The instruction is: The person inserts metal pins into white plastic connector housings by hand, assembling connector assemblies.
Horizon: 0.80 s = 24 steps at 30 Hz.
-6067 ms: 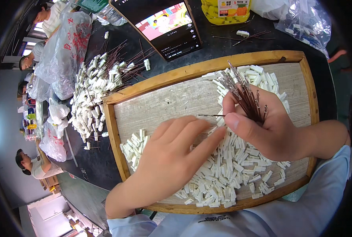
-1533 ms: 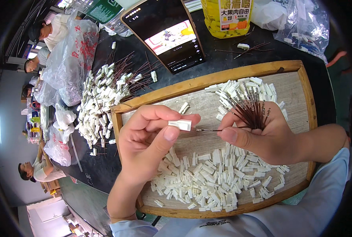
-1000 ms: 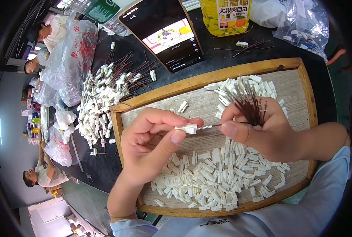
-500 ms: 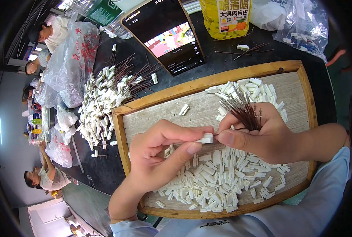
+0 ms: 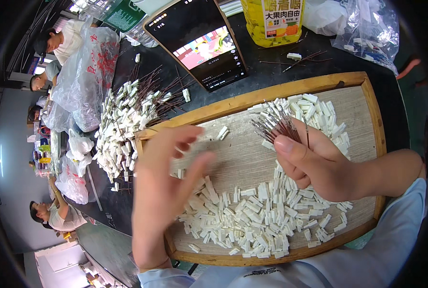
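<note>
In my right hand (image 5: 322, 165) is a fan of thin dark brown wires with silvery metal tips (image 5: 282, 126), pinched between thumb and curled fingers above the tray's right half. My left hand (image 5: 158, 192), smeared by motion, hovers over the left end of the wooden-framed tray (image 5: 242, 102). Its thumb and fingers are apart, and I see nothing between them. Below both hands spreads a heap of small white plastic connector housings (image 5: 257, 221). More white housings (image 5: 314, 113) lie behind the right hand, and one loose housing (image 5: 222, 133) sits alone near the back rim.
Left of the tray, white housings with brown wires attached (image 5: 127, 115) form a pile on the black table (image 5: 175, 111). A phone (image 5: 204, 48) stands propped behind the tray, beside a yellow drink bottle (image 5: 273, 26). Plastic bags (image 5: 86, 77) lie farther left; several people sit beyond.
My left hand has left the right one and swung left, its fingers spreading; the white housing it pinched is no longer visible there. My right hand still grips the wires, now fanned more upright.
</note>
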### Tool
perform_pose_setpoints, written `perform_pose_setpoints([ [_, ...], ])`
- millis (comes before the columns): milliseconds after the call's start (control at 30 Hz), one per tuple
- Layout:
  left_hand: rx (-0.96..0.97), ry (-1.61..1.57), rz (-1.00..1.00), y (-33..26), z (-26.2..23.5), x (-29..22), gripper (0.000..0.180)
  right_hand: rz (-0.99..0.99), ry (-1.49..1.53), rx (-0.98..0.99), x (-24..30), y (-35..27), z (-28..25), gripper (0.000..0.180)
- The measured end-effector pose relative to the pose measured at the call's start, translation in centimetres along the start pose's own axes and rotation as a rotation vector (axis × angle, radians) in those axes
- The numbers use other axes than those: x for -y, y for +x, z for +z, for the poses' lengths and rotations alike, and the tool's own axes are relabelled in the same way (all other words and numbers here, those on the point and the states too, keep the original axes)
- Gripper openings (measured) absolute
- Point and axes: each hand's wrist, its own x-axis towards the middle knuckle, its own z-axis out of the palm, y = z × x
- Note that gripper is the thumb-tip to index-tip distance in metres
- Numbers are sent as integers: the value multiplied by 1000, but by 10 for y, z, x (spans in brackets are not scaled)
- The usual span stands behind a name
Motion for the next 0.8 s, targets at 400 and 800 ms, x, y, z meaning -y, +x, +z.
perform_pose_setpoints([
  [400,109,211,200,6,32,17,21,-55,-160,4,2,-1,0,17],
  [800,279,-1026,3,-7,19,1,22,-122,-149,-53,5,-1,5,12],
])
